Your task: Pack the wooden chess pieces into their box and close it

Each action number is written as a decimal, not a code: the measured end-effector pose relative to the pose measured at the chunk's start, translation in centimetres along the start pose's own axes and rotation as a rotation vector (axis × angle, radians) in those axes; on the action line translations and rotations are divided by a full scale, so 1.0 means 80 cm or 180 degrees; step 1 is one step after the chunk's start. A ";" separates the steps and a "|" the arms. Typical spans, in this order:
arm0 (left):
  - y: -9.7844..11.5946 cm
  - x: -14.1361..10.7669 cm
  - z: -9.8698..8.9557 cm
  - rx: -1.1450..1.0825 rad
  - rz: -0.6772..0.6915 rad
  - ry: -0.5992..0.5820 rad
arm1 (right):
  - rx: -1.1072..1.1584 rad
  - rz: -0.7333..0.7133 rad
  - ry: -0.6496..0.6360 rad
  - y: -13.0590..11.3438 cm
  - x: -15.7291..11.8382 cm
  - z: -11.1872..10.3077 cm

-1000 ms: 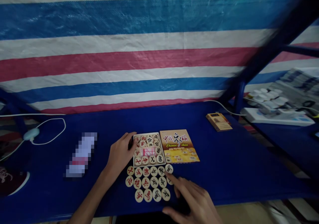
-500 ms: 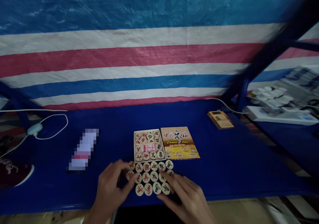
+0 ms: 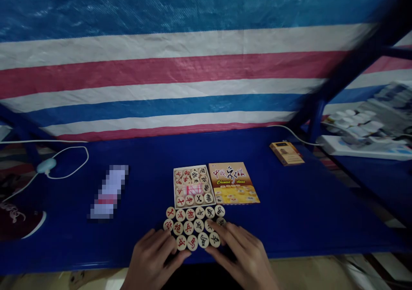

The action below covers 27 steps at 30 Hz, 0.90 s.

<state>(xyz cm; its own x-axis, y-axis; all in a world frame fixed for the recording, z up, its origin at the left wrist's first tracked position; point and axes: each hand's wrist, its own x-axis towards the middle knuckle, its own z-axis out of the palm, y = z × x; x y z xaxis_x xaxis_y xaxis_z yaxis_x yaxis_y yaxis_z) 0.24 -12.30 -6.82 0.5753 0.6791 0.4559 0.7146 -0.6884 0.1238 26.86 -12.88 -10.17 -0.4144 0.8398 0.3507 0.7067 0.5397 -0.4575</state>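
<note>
Round Chinese chess pieces (image 3: 188, 227) lie face up in three rows on the blue table, red characters to the left and black to the right. My left hand (image 3: 156, 253) is at the lower left of the rows. Its fingers are bent, with the thumb apart and below the red piece (image 3: 181, 242) in the nearest row. My right hand (image 3: 243, 249) rests at the right end. Its index finger reaches over the middle row and its thumb is below the black piece (image 3: 214, 239). Beyond the rows is an open box (image 3: 174, 191) filled with more pieces.
The printed box lid (image 3: 234, 182) lies right of the box. A blurred-out phone-like object (image 3: 109, 191) lies left, near a cable with a pale blue switch (image 3: 46, 165). A small yellow-brown pack (image 3: 286, 153) and a white power strip (image 3: 363, 147) are at right. Striped sheeting (image 3: 180, 66) hangs behind.
My left hand has moved down and right, from the left ends of the upper rows to the nearest row. The left-hand pieces sit closer in line. My right hand has barely moved.
</note>
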 end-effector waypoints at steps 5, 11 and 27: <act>0.002 0.002 0.004 -0.0045 -0.0103 0.0072 | 0.0048 0.0004 0.0048 -0.001 0.001 0.001; 0.004 -0.009 0.016 -0.0352 -0.0512 0.0210 | -0.0040 -0.0076 0.0225 0.000 0.002 0.002; -0.030 -0.023 0.015 -0.0037 -0.1702 0.0059 | -0.0142 0.0317 0.0713 0.022 0.015 -0.024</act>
<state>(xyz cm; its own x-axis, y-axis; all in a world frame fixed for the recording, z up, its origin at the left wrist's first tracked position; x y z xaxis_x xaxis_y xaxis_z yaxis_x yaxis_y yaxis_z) -2.02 -11.59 -8.98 0.1250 0.9313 0.3420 0.9016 -0.2505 0.3527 28.69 -11.02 -9.00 -0.2073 0.8522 0.4804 0.7644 0.4475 -0.4641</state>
